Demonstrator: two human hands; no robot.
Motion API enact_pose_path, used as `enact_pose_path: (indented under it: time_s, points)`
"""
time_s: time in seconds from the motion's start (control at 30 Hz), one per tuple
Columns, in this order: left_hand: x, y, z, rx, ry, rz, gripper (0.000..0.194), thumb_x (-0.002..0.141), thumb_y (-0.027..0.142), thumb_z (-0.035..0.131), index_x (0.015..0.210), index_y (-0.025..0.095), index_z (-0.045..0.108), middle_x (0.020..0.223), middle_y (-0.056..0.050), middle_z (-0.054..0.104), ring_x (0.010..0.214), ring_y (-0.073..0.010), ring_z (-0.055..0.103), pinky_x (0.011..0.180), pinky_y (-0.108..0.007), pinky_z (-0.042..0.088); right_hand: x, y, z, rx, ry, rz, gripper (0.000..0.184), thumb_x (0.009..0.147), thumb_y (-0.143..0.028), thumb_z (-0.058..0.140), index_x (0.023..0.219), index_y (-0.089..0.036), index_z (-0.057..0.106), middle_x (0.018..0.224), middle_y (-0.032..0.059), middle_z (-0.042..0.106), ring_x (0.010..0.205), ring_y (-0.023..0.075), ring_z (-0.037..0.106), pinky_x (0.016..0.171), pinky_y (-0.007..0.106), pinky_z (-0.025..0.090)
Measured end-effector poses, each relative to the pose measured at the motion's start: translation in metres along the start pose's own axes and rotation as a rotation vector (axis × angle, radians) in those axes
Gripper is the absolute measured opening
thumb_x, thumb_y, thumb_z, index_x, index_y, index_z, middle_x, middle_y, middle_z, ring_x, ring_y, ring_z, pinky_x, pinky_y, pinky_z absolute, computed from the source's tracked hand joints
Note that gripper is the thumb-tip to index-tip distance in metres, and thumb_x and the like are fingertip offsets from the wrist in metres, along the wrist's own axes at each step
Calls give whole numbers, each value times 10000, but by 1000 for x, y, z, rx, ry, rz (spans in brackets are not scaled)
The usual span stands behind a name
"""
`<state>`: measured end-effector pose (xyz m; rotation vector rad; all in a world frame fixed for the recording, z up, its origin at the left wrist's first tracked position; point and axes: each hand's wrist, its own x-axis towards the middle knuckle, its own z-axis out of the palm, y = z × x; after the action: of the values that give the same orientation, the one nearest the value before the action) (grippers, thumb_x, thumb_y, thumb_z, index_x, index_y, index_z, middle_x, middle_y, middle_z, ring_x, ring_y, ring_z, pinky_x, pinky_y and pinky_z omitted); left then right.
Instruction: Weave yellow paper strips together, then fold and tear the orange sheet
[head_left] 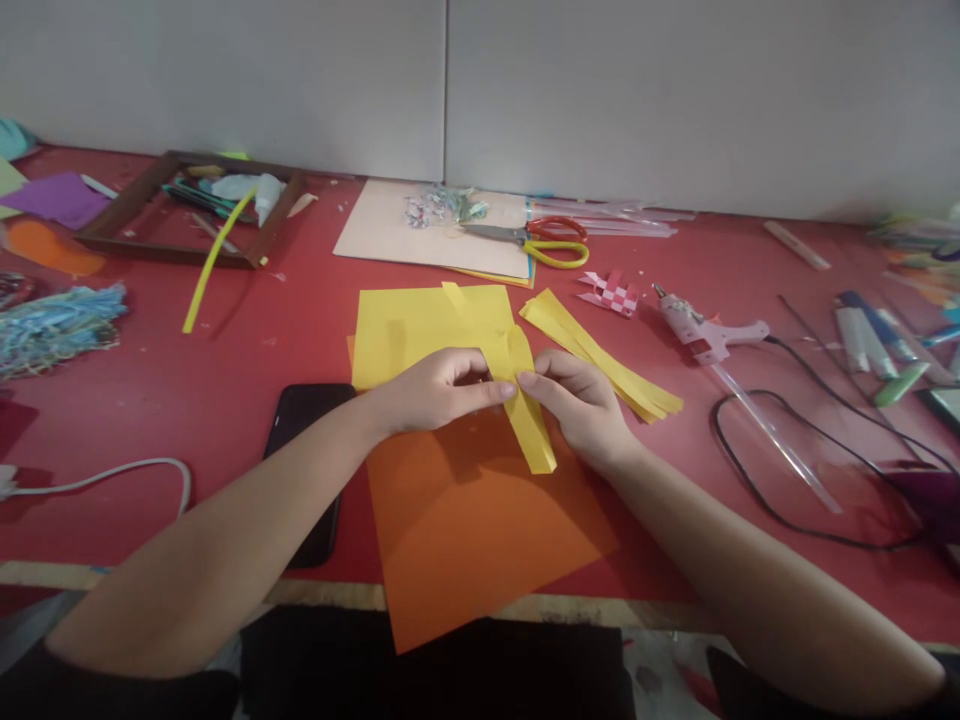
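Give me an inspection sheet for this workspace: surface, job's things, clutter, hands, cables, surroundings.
Surface: red tabletop, pale front edge.
Job's things: yellow strip in hand; yellow sheet lapping orange sheet, which overhangs the front edge; spare strips to the right.
Clutter: scissors beyond the sheets; phone to their left, partly hidden; glue gun at right; brown frame at far left.
Hands: left hand and right hand, fingers pinching the yellow strip.
Cables: looped black cord at right; white cable at left.
Surroundings: pale wall behind; co-workers, nothing seen.
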<state>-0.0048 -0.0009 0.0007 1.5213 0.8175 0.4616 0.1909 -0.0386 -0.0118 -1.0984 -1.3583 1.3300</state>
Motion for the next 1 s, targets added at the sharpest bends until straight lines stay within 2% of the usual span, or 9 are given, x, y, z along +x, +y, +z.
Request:
enact_pose_path:
  time_s: [0.23, 0.63, 0.7, 0.8, 0.87, 1.0]
  points:
    - [1, 0, 0, -15, 42, 18, 302, 823, 475, 698, 846, 175, 674, 815, -34, 656, 731, -162, 574, 651, -298, 463, 1, -1, 2, -23, 34, -42, 412, 803, -528, 726, 640, -216, 511, 527, -67, 381, 479, 84, 290, 445, 252, 245]
    - [1, 3, 1, -131, 15, 36, 376, 827, 469, 715, 1043, 162, 707, 954, -55, 705, 819, -152, 608, 737, -286, 473, 0, 2, 0, 15, 82, -36, 392, 829, -490, 716, 646, -218, 501, 518, -67, 414, 460, 83, 344, 439, 245, 291]
    - [-2, 5, 1, -125, -38, 22, 373, 839, 490, 698, 1029, 169, 711, 932, -51, 704, 803, -149, 609, 723, -278, 482, -1, 1, 1, 10, 78, -24, 373, 841, -490, 703, 666, -224, 508, 521, -62, 441, 454, 89, 376, 432, 246, 306]
    - [-6, 8, 1, -88, -182, 12, 360, 870, 508, 655, 996, 174, 709, 907, -50, 698, 804, -151, 611, 735, -281, 498, -1, -1, 2, 20, 54, 1, 363, 844, -494, 699, 682, -236, 502, 521, -55, 475, 440, 102, 416, 428, 257, 349]
    - [-6, 8, 1, -76, -212, 20, 348, 881, 498, 644, 972, 167, 698, 901, -52, 695, 811, -153, 612, 751, -290, 500, -1, -1, 3, 19, 55, -3, 365, 835, -493, 709, 676, -234, 507, 527, -52, 490, 436, 100, 418, 429, 260, 359]
    - [-2, 4, 2, -84, -104, -11, 318, 882, 467, 645, 937, 155, 669, 876, -43, 683, 762, -139, 602, 718, -289, 490, 0, 2, 0, 31, 49, -8, 354, 816, -479, 735, 666, -217, 549, 562, -40, 520, 479, 96, 435, 463, 258, 365]
